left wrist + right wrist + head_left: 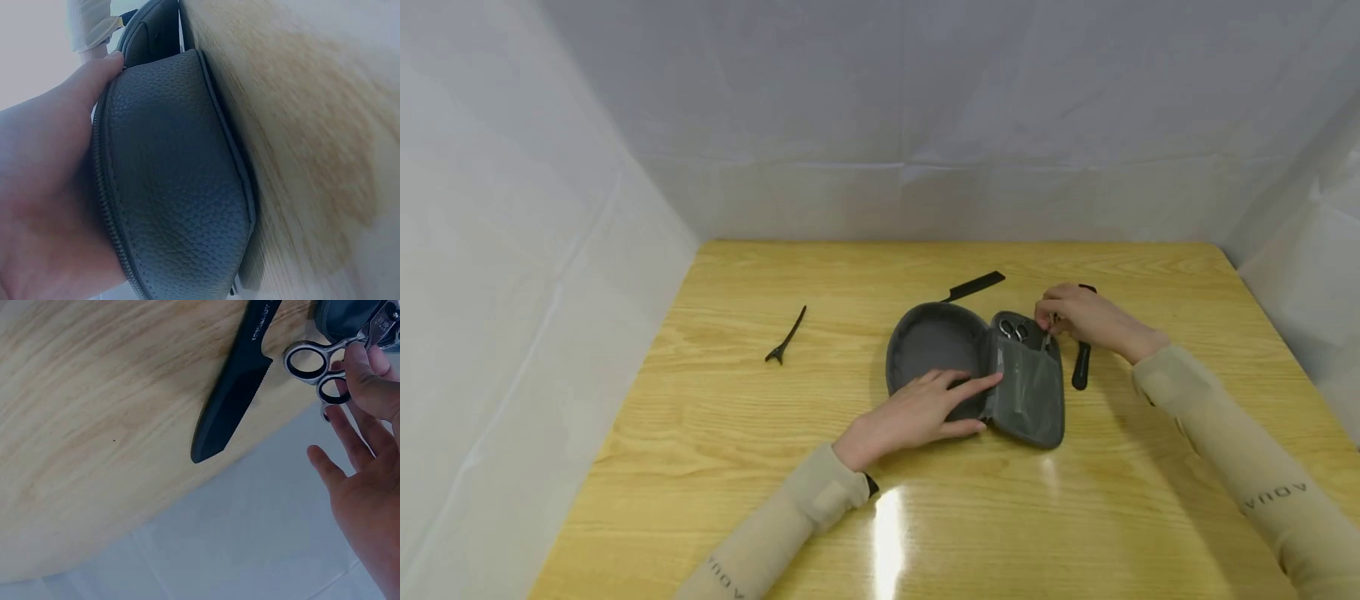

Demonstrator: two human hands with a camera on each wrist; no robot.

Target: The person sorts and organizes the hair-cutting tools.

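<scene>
A grey case (977,367) lies open near the middle of the wooden table (715,433), its two halves spread side by side. The left hand (917,412) rests flat on the left half with fingers straight, the index finger reaching to the hinge; in the left wrist view the palm (44,206) presses against the case's zipped edge (175,187). The right hand (1086,318) is at the top of the right half, its fingertips pinching the scissors (1013,331) that sit in the pocket there. In the right wrist view the thumb and forefinger hold the scissors (315,369) just by the rings, the other fingers spread loose. A black comb (1081,362) lies just right of the case, under that hand. Another comb (973,287) lies behind the case, and a clip (787,337) well to its left.
</scene>
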